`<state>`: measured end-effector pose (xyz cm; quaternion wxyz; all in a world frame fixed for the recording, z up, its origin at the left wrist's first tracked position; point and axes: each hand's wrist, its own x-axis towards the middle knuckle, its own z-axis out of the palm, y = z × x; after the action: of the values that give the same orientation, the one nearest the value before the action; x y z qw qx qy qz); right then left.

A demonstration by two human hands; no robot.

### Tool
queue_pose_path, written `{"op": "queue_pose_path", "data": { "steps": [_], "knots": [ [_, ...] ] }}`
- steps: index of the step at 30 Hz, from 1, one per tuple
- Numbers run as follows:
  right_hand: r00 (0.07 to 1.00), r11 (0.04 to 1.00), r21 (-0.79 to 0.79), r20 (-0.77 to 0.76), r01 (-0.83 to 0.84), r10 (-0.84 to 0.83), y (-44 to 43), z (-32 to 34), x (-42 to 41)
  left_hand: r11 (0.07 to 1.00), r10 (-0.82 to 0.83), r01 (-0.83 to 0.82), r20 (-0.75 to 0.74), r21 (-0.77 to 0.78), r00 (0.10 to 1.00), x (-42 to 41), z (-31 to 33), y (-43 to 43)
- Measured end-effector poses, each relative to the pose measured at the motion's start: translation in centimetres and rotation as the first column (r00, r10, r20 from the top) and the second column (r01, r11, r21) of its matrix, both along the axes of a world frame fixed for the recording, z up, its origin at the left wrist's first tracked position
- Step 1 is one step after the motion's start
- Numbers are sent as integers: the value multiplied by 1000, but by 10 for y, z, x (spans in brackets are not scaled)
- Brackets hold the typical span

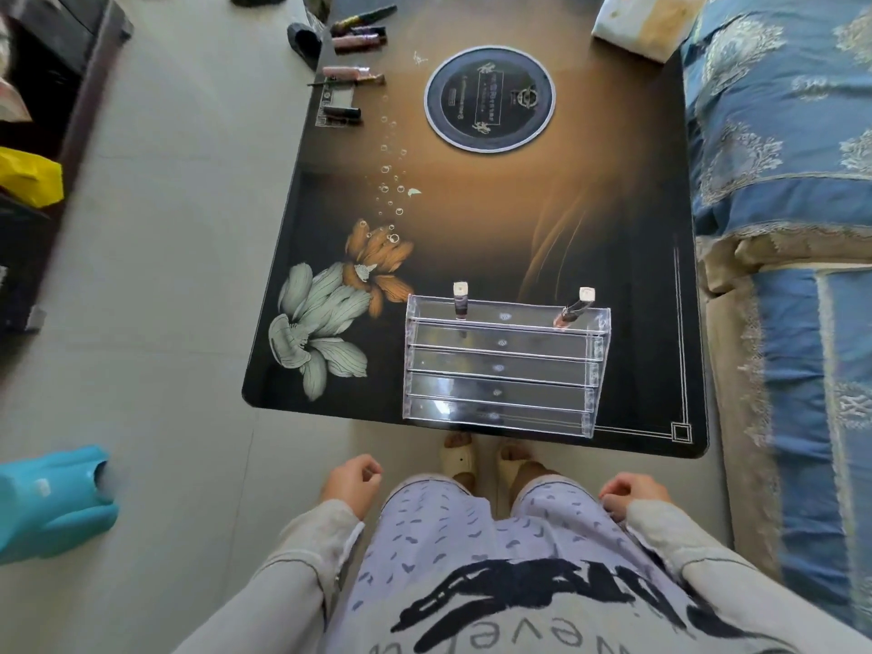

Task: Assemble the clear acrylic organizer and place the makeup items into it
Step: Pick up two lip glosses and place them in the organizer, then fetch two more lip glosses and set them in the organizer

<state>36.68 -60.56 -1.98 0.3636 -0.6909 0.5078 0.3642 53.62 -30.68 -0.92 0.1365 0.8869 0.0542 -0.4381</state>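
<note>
View from above, looking down a person's front at a dark glass coffee table [613, 228] printed with pale green and orange flowers and a trail of bubbles.

The clear acrylic organizer [500, 365] stands assembled at the near end of the table, right of centre, its front close to the table edge. It has stepped rows rising toward the back. Two makeup tubes with pale caps stand in the back row: the left tube [460, 300] is upright, and the right tube [574, 310] leans to the right. The lower rows look empty.

The loose makeup items [358, 35], slim tubes and pencils lying flat, are clustered at the far left corner of the table, well apart from the organizer. Between the two, nearer the far end, a round black disc [489, 97] with a pale rim lies flat.

Both hands hang by the person's hips, short of the table. The left hand [351, 483] has loosely curled fingers and holds nothing. The right hand [632, 493] is likewise loosely curled and empty.

Cream slippers [465, 460] show at the table's near edge. A blue patterned sofa cover [778, 181] runs along the right. A teal object [47, 502] and a yellow bag [28, 177] are on the left.
</note>
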Motion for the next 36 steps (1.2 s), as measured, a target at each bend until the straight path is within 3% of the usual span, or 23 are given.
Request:
{"op": "queue_pose_path", "data": {
  "steps": [5, 8, 13, 18, 21, 24, 29, 33, 36],
  "knots": [
    [974, 974, 49, -39, -223, 225, -14, 2, 13, 965, 253, -250, 32, -75, 967, -18, 0, 0],
    [912, 913, 46, -39, -406, 407, -19, 4, 24, 916, 396, -392, 40, -83, 917, -51, 0, -1],
    [723, 724, 33, -39, -689, 690, -11, 4, 44, 818, 564, -568, -69, -87, 823, -133, -9, -3],
    [459, 459, 52, -12, -887, 888, 29, 5, 68, 691, 719, -723, -93, -13, 689, -210, -9, 1],
    [328, 327, 44, 26, -944, 944, 55, 7, 81, 555, 831, -831, -66, 29, 553, -246, -5, 9],
    [258, 257, 28, 65, -966, 964, 81, 6, 94, 416, 908, -908, -70, 56, 412, -277, -2, 15],
    [117, 114, 40, 90, -993, 989, 135, 3, 117, 330, 938, -937, -156, 115, 311, -311, -3, 29],
    [98, 96, 25, 118, -995, 988, 182, -4, 133, 286, 942, -950, -221, 129, 253, -312, -3, 61],
    [186, 185, 18, 110, -983, 976, 218, -11, 141, 289, 943, -948, -207, 132, 259, -303, 0, 108]
  ]
}}
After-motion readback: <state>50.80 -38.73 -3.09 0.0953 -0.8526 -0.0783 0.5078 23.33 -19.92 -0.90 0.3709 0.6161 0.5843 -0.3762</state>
